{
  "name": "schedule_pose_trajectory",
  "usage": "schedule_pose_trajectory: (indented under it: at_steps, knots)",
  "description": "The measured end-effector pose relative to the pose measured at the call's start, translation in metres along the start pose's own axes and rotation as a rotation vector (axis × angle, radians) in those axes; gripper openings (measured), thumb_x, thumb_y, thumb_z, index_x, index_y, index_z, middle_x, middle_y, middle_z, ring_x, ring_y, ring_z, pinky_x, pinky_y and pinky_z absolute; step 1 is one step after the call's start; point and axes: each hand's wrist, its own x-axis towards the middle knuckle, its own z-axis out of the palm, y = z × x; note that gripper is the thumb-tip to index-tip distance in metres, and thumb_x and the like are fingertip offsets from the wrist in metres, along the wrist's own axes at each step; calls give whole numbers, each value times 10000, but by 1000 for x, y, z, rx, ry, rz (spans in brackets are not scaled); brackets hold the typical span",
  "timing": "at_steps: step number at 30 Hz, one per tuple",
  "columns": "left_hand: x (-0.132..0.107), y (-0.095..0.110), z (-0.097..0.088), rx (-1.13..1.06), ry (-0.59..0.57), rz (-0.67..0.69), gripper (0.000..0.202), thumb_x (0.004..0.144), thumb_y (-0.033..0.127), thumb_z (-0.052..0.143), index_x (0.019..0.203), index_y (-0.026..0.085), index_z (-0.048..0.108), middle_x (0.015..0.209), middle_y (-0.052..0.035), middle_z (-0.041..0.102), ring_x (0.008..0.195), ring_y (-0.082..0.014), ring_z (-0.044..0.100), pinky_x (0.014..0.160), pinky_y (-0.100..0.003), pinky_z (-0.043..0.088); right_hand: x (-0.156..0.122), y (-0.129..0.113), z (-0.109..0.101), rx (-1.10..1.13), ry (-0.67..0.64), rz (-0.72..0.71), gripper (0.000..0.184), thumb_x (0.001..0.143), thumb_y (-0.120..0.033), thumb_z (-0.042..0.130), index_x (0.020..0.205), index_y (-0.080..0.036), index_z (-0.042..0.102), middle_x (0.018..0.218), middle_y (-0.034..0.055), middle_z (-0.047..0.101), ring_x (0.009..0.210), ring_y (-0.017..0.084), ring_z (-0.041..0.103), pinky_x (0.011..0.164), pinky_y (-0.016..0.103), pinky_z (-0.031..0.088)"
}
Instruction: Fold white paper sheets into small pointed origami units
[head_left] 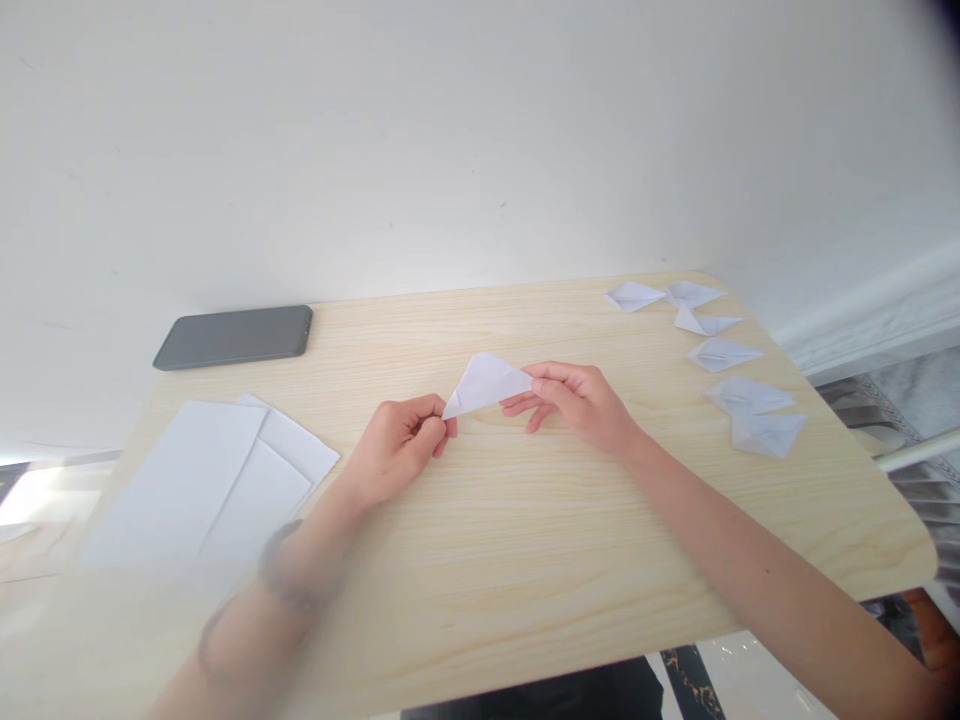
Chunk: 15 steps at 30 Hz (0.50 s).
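Observation:
A folded piece of white paper (489, 384), roughly triangular with a blunt top, is held just over the middle of the table. My left hand (405, 440) pinches its pointed left corner between thumb and curled fingers. At the opposite corner, my right hand (574, 400) grips the paper between thumb and forefinger, its other fingers spread below. Dark bands circle my left wrist.
Loose white sheets (187, 480) overlap at the left of the wooden table (510, 580). Behind them lies a dark grey phone (234, 337). Several folded white paper pieces (724, 355) line the right side. A white wall (450, 150) rises behind the table.

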Motion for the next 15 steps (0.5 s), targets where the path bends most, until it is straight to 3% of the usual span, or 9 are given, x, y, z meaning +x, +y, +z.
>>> schedule_pose_trajectory:
  at_steps: [7,11,15]
  knots:
    - [-2,3,-3,-69,-7,120,318,861,207,297,698,175,568,712,6,604,710,-144,512,676,-258,358,0,2,0,-36,-1,-12,248,851,-314,519,998,-152,636,870,88,718,825,209,688,556,262,566]
    - [-1,7,1,85,46,50,414,912,378,339,622,171,549,568,28,530,511,-104,420,541,-239,324,-1,2,2,-100,-17,-42,275,850,-352,516,990,-147,634,864,83,713,823,203,687,558,258,570]
    - [1,10,3,202,89,100,392,917,365,369,617,173,532,515,48,502,454,-83,387,506,-220,310,-2,-1,5,-190,-15,-55,291,855,-383,502,918,-135,641,807,74,709,754,183,692,528,234,563]
